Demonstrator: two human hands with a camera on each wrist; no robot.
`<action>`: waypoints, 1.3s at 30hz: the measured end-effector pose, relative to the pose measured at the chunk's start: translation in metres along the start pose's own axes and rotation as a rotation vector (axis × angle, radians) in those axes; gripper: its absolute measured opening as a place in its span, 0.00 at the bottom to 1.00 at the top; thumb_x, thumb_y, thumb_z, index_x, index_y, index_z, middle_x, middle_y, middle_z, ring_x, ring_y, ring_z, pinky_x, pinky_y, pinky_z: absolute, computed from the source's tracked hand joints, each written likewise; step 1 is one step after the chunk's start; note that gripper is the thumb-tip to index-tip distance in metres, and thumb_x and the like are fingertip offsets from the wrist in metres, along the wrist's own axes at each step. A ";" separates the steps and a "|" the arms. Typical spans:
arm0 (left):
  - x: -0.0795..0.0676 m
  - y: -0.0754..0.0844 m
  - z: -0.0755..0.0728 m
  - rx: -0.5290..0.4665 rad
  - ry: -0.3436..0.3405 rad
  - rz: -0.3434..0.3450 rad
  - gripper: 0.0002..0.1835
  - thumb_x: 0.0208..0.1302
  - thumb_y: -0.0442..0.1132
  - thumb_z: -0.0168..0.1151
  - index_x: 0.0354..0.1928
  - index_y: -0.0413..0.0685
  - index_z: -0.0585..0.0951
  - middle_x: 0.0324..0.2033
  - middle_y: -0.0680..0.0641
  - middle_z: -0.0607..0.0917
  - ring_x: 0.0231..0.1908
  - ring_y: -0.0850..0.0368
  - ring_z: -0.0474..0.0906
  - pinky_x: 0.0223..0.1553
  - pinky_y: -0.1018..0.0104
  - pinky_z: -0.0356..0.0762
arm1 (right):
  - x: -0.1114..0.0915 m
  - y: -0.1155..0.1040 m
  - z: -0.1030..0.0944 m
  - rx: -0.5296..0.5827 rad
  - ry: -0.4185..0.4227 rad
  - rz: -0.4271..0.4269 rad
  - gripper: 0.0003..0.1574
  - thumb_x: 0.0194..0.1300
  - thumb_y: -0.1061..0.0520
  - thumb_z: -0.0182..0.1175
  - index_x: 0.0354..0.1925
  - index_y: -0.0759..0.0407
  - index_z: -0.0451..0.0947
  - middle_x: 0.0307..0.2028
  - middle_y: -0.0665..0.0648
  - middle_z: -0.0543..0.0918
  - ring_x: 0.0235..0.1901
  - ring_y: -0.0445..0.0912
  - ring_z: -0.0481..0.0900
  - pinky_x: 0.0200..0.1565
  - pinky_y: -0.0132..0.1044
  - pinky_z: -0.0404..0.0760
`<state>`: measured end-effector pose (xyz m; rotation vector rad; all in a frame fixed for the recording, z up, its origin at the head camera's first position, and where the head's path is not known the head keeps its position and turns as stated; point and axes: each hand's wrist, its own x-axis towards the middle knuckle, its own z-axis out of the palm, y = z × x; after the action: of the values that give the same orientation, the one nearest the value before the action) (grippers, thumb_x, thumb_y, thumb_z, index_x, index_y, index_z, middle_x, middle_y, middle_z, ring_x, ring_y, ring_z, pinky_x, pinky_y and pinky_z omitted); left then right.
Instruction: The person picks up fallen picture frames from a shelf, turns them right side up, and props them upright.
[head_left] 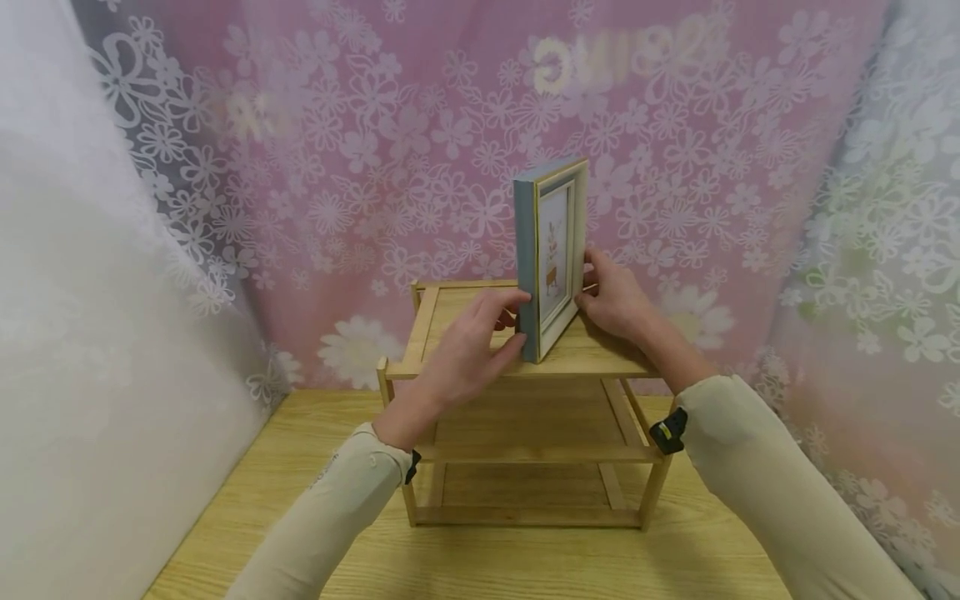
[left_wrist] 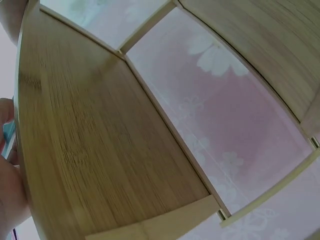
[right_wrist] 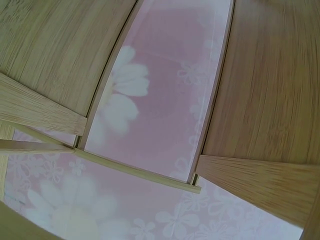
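Clearly left hand [head_left: 472, 342], right hand [head_left: 617, 302] gripping picture frame [head_left: 553, 254] in head view, right-wrist view, shelf boards [right_wrist: 270, 90]

In the head view, we look forward and down from above and before the front edge of the rack [head_left: 540, 454]. In both tilted wrist views, we look close-up between its boards [left_wrist: 95, 125]; left wrist and head share the left hand [head_left: 468, 342].

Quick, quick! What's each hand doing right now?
Left hand: closed, holding the picture frame by its blue-gray side.
Right hand: closed, holding the picture frame's opposite edge.
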<state>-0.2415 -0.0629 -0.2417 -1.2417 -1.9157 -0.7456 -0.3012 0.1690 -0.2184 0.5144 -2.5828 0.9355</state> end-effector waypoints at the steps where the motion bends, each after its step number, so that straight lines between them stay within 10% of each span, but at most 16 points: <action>1: 0.000 0.000 0.001 -0.002 0.007 -0.005 0.25 0.57 0.26 0.63 0.55 0.38 0.67 0.43 0.42 0.76 0.41 0.53 0.76 0.44 0.70 0.77 | 0.000 0.000 0.000 -0.003 -0.001 0.003 0.29 0.61 0.70 0.54 0.60 0.66 0.61 0.46 0.72 0.80 0.44 0.61 0.81 0.50 0.51 0.76; 15: 0.001 -0.001 0.006 -0.078 0.012 -0.102 0.40 0.55 0.27 0.65 0.66 0.42 0.54 0.41 0.43 0.76 0.39 0.55 0.77 0.43 0.68 0.79 | -0.003 -0.003 -0.004 0.180 -0.040 0.068 0.39 0.61 0.72 0.46 0.70 0.61 0.53 0.52 0.70 0.74 0.53 0.61 0.74 0.55 0.51 0.73; 39: 0.010 0.006 0.012 -0.071 0.000 -0.052 0.45 0.56 0.26 0.65 0.70 0.41 0.48 0.40 0.42 0.75 0.39 0.55 0.76 0.41 0.67 0.79 | -0.004 -0.004 -0.011 0.268 -0.066 0.043 0.43 0.63 0.72 0.44 0.73 0.63 0.41 0.59 0.75 0.67 0.60 0.65 0.67 0.59 0.54 0.69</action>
<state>-0.2422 -0.0464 -0.2400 -1.2384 -1.9426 -0.8479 -0.2942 0.1746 -0.2099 0.5702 -2.5482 1.3106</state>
